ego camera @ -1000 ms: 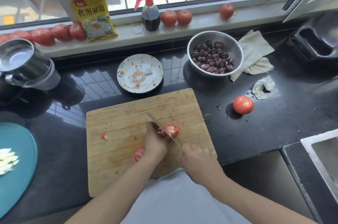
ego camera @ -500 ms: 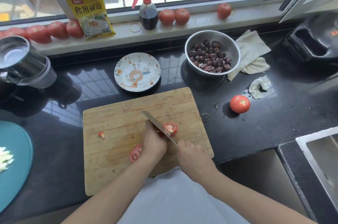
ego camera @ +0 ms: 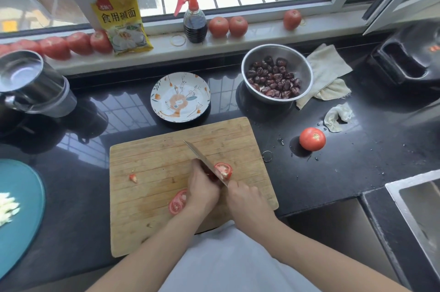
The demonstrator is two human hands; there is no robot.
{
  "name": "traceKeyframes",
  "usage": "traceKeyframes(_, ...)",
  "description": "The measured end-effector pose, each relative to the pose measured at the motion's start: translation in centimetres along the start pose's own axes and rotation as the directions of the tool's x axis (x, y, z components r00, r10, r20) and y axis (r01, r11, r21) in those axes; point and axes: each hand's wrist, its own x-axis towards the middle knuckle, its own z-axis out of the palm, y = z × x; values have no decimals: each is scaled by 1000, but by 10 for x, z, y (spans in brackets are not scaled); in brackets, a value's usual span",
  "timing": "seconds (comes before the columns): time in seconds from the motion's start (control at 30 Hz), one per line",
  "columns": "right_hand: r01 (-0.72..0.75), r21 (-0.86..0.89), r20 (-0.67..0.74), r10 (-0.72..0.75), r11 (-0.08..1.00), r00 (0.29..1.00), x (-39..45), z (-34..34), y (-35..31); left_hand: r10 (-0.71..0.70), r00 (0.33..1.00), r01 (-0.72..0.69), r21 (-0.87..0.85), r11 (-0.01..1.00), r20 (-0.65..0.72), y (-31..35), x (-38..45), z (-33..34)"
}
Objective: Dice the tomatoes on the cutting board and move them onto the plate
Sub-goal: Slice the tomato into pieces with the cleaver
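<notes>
Nearest me, at six o'clock on the pale bamboo cutting board [ego camera: 166,172], my right hand [ego camera: 247,203] is curled round the handle of the steel kitchen knife [ego camera: 204,163], and my left hand [ego camera: 202,187] is bent over the red tomato piece I am cutting, fingers tucked against the flat of the blade. Compared with a second ago the blade has slid a little further down and toward me through the fruit, so the cut-faced tomato half [ego camera: 223,170] now stands clear on the three o'clock side of the knife, with the rest of the piece hidden under my left fingers. I judge this as one more slice nearly parted, so the dicing is only in its early stage. The flat red tomato slice [ego camera: 177,202] by my left wrist at seven o'clock lies where it lay before, and so does the small red tomato scrap [ego camera: 132,178] at nine o'clock on the board. Nothing else on the tabletop has shifted; only my head has moved slightly. Farther out at three o'clock, the whole red tomato [ego camera: 312,138] waits uncut on the black tabletop [ego camera: 357,172]. Beyond the board at twelve o'clock, the round white plate with the orange deer pattern [ego camera: 180,97] holds no tomato yet, so the moving step has not begun.
</notes>
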Motion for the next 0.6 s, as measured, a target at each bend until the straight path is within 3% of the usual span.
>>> traceKeyframes(0.4, 49, -84, 52, -45, 995, 998, -8, 1, 4, 47, 999, -47, 0, 999, -27, -4, 0, 0)
traceKeyframes(0.6, -44, 61, 11, 44, 997, 999, 3, -14, -7, 28, 999, -27, 35, 999, -26, -6, 3, 2)
